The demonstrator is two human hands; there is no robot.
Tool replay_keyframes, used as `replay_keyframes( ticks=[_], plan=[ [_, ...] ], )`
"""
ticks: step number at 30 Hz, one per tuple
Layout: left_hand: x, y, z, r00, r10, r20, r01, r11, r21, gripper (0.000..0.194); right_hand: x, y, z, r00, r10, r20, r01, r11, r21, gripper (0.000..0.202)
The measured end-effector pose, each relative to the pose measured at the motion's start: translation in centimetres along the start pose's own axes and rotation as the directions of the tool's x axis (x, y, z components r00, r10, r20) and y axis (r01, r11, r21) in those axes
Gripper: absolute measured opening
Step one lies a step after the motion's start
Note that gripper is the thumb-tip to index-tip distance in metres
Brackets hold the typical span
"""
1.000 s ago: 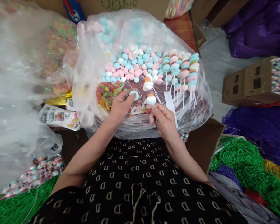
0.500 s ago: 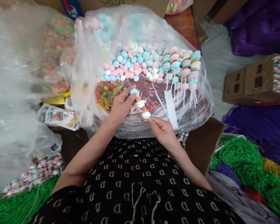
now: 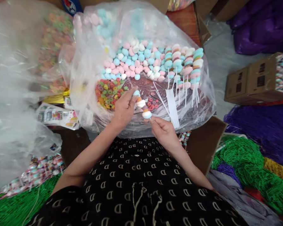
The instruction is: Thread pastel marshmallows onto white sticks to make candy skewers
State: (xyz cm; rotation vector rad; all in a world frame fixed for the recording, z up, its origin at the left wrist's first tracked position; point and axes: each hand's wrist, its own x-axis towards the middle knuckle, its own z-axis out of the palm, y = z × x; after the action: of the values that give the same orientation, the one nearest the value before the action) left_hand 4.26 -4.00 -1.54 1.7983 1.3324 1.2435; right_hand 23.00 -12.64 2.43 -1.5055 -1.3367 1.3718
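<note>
Between my hands is a candy skewer [image 3: 141, 104] of white and blue candies with gummy rings between them. My left hand [image 3: 124, 108] is closed at its upper end, fingers on the blue-and-white top candy. Lower down, my right hand [image 3: 163, 130] pinches the skewer's stick just below the bottom candy. Loose pink, blue and white candies [image 3: 132, 61] lie behind my hands on clear plastic. Small coloured gummy rings [image 3: 108, 94] are spread left of my left hand, and red rings [image 3: 152, 103] lie right of the skewer.
Finished candy skewers [image 3: 184, 66] lie at the right of the plastic, near loose white sticks [image 3: 172, 108]. A clear bag of gummy rings [image 3: 53, 53] stands at the left. An open cardboard box [image 3: 205, 141] is beside my right arm. Green bead strands [image 3: 242, 169] lie at the right.
My left hand has shifted slightly on the top candy, which now sits closer to the orange ring below it. The right hand keeps its pinch on the stick.
</note>
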Motion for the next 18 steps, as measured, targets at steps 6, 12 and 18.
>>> replay_keyframes(
  ticks=[6,12,18],
  plan=[
    [-0.2,-0.3,0.2,1.000,0.019,-0.016,-0.019,1.000,0.020,0.055,0.1,-0.4,0.7,1.000,-0.001,0.002,0.001,0.999,0.034,0.043],
    [0.0,-0.1,0.2,1.000,0.017,-0.020,-0.017,1.000,0.002,0.045,0.5,0.0,1.4,1.000,0.015,0.003,-0.015,0.998,0.055,0.044],
    [-0.3,0.2,0.2,0.999,-0.046,-0.009,0.046,0.998,-0.038,0.042,0.9,0.0,1.8,1.000,0.005,-0.019,-0.003,0.996,0.090,0.047]
  ],
)
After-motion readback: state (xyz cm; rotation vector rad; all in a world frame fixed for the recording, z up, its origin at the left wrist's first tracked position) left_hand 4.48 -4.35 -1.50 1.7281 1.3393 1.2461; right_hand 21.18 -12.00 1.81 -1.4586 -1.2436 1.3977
